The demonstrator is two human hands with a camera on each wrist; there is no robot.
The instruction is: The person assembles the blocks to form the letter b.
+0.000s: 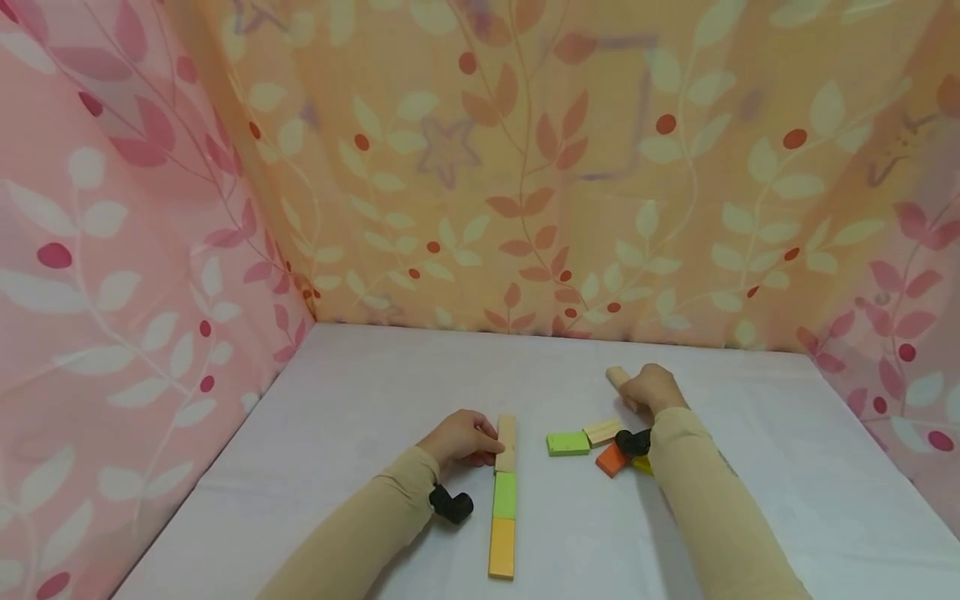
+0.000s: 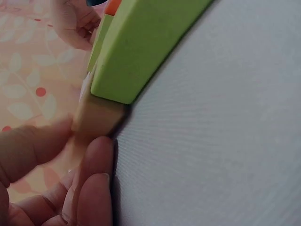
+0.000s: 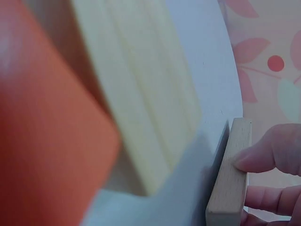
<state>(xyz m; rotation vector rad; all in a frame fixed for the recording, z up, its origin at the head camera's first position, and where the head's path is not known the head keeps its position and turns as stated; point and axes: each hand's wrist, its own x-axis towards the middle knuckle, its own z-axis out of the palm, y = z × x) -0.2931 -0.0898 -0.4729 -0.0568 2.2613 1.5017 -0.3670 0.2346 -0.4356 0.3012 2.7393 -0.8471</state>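
A straight row of flat blocks runs away from the near side in the head view: an orange-yellow block [image 1: 502, 546], a green block [image 1: 505, 495] and plain wood [image 1: 506, 429] at the far end. My left hand [image 1: 465, 437] pinches this wood between thumb and fingers; in the left wrist view the wood [image 2: 101, 115] meets the green block [image 2: 141, 47]. Farther back on the right, my right hand [image 1: 652, 387] grips another wooden block [image 1: 618, 377]. In the right wrist view, its thumb presses the top of that block [image 3: 231, 174], with fingers along the side.
Between the hands lie a loose green block [image 1: 567, 444], a wooden block [image 1: 602, 432], an orange block [image 1: 612, 459] and a yellow block [image 1: 643, 465], partly hidden by the right wrist camera [image 1: 633, 442]. Patterned cloth walls [image 1: 480, 183] border the white table [image 1: 360, 375].
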